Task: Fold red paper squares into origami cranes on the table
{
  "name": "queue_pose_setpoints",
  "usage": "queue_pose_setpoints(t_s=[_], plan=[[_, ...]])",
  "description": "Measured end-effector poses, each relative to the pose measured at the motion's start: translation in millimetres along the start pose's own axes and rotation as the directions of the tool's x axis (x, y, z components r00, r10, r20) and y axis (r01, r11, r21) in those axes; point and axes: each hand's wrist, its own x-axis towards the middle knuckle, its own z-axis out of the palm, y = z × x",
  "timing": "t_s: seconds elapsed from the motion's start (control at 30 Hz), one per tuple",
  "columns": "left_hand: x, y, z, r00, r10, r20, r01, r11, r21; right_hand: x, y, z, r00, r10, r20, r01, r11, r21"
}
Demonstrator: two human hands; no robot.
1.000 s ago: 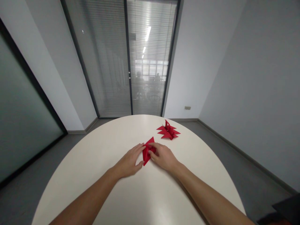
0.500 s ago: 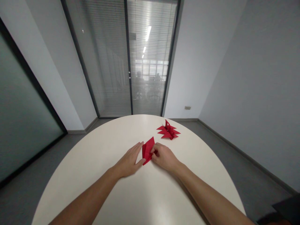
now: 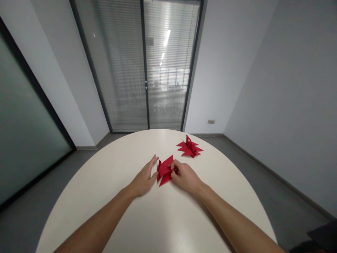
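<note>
A partly folded sheet of red paper (image 3: 165, 166) lies on the white round table between my hands, one flap lifted over another layer. My right hand (image 3: 184, 175) pinches its right edge with thumb and curled fingers. At the paper's left side my left hand (image 3: 144, 178) rests with fingers stretched out and apart. The left thumb is at the paper's edge; whether it presses on it I cannot tell. Part of the paper is hidden behind my right fingers.
Several red origami cranes (image 3: 190, 147) stand grouped near the far right of the table (image 3: 110, 168). Behind the table are a glass partition with blinds (image 3: 168, 98) and grey-white walls. A dark object (image 3: 323, 235) shows at the lower right.
The paper's flap has been lifted and opened out, showing a lower layer beneath it. My left hand has shifted slightly left, its fingers pointing more upward. My right hand keeps its pinch.
</note>
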Motion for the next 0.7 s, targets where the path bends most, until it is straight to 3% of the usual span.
queue_pose_setpoints(t_s=[0.3, 0.53, 0.7], plan=[[4, 8, -2.8, 0.993, -0.113, -0.034, 0.11, 0.99, -0.085, 1, 8, 3, 0.998, 0.016, -0.053, -0.008, 0.991, 0.135], [6, 21, -6.6, 0.997, -0.03, -0.071, 0.03, 1.0, -0.006, 2, 12, 8, 0.994, 0.075, -0.079, -0.065, 0.991, 0.114], [8, 26, -6.0, 0.986, -0.067, -0.156, 0.075, 0.996, 0.046, 3, 13, 9, 0.994, 0.058, -0.089, -0.045, 0.989, 0.141]])
